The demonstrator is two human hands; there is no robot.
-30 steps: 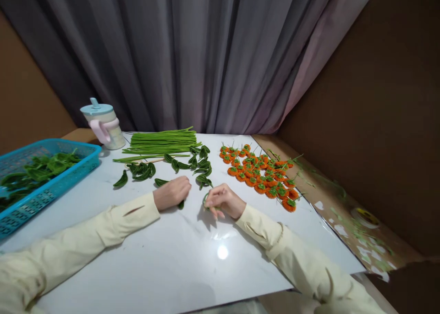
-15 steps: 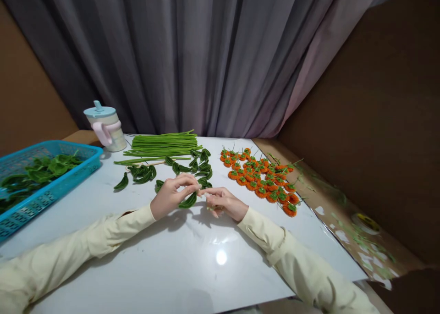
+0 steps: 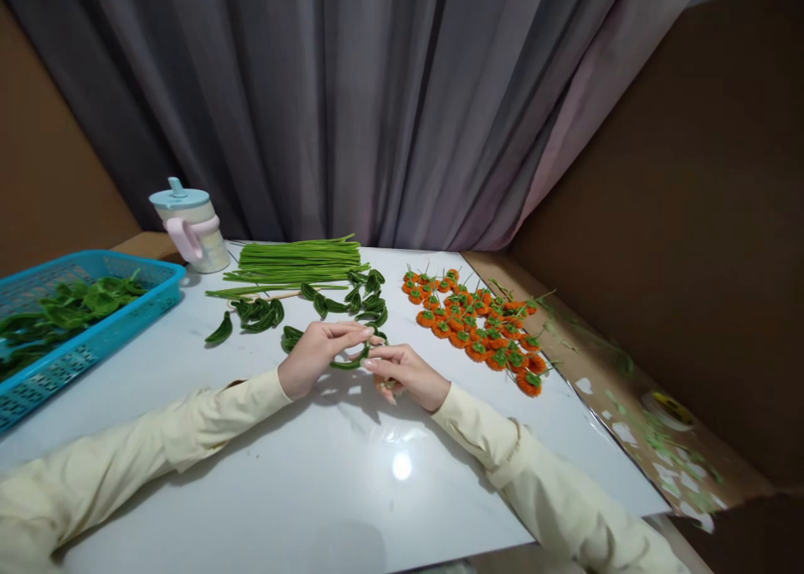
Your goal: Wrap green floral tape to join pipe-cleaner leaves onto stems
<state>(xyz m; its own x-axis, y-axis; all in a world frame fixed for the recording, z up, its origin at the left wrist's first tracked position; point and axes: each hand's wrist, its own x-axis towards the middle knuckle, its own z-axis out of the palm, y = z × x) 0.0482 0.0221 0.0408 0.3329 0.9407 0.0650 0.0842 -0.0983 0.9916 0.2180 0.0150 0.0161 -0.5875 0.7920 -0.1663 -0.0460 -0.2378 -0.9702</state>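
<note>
A dark green fuzzy leaf shape [image 3: 347, 363], apparently bent from pipe cleaner, is held between my hands just above the table. My left hand [image 3: 319, 352] pinches its upper side between thumb and fingers. My right hand [image 3: 409, 374] closes thumb and index finger on its right end, the other fingers curled under; something small and pale by those curled fingers is too small to make out. More dark green leaf shapes [image 3: 369, 306] lie just beyond my fingers, and a further cluster [image 3: 256, 314] rests to the left.
A bundle of bright green stems [image 3: 298, 262] lies at the back. Many small orange pumpkin-like pieces [image 3: 477, 318] spread on the right. At left stand a blue basket [image 3: 126, 327] of green leaves and a lidded cup [image 3: 194, 230]. A tape roll [image 3: 669, 410] and scraps lie far right.
My right fingertips have moved left and closed on the leaf's end. My left hand has shifted slightly right, and the leaf has turned a little.
</note>
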